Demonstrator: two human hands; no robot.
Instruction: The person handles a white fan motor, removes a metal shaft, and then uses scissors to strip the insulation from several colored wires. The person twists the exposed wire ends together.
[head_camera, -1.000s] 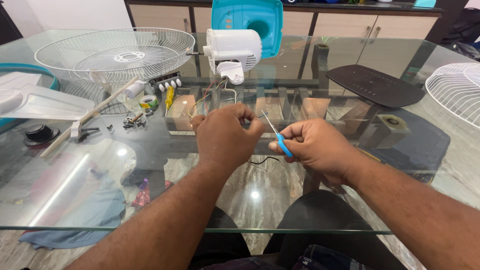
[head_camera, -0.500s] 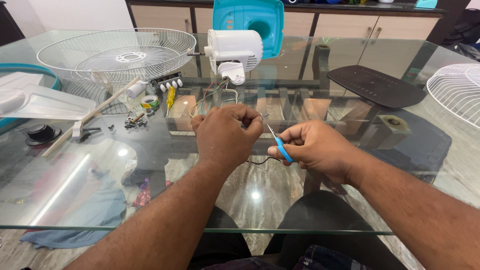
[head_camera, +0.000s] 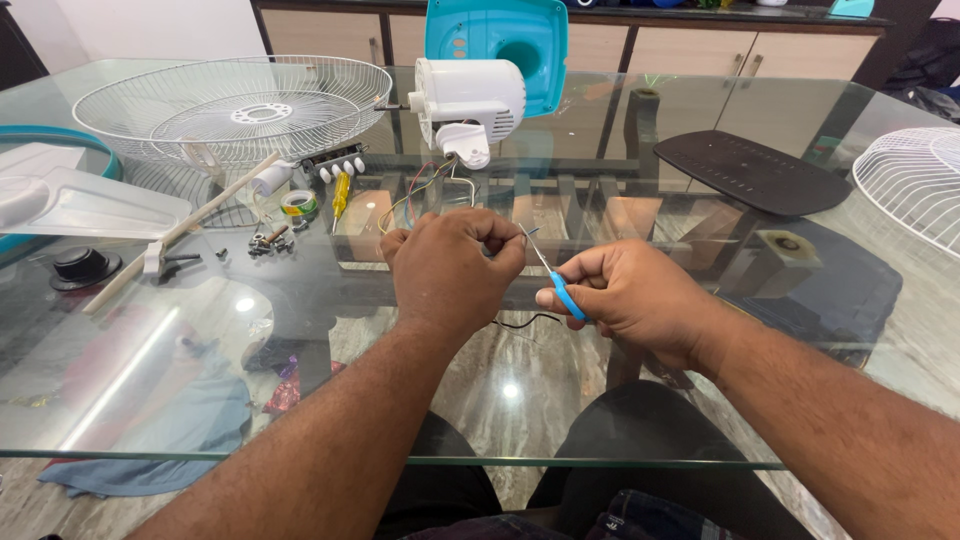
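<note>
Table: a glass table (head_camera: 700, 420) spans the whole view, with the person's knees showing through it.
Fan guards: one white wire guard (head_camera: 240, 105) lies flat at the far left; the edge of a second guard (head_camera: 915, 180) shows at the right.
Motor: a white fan motor housing (head_camera: 470, 98) stands at the far middle, in front of a turquoise cover (head_camera: 495, 40).
Base plate: a black oval plate (head_camera: 755, 172) lies right of the motor, well apart from the hands.
Left hand: the left hand (head_camera: 450, 270) is curled, knuckles up, fingertips pressed together on thin wires (what exactly they pinch is hidden by the knuckles).
Right hand: the right hand (head_camera: 630, 295) pinches a small tool between thumb and forefinger, the other fingers folded.
Wires: coloured wires (head_camera: 425, 190) run from under the motor towards the left hand.
Tool: the blue-handled tool (head_camera: 558, 288) slants up with its thin metal tip between the two hands, just beside the left fingertips.
Small parts: a tape roll (head_camera: 298, 203), a yellow screwdriver (head_camera: 341, 195) and screws (head_camera: 265, 242) lie to the left.
</note>
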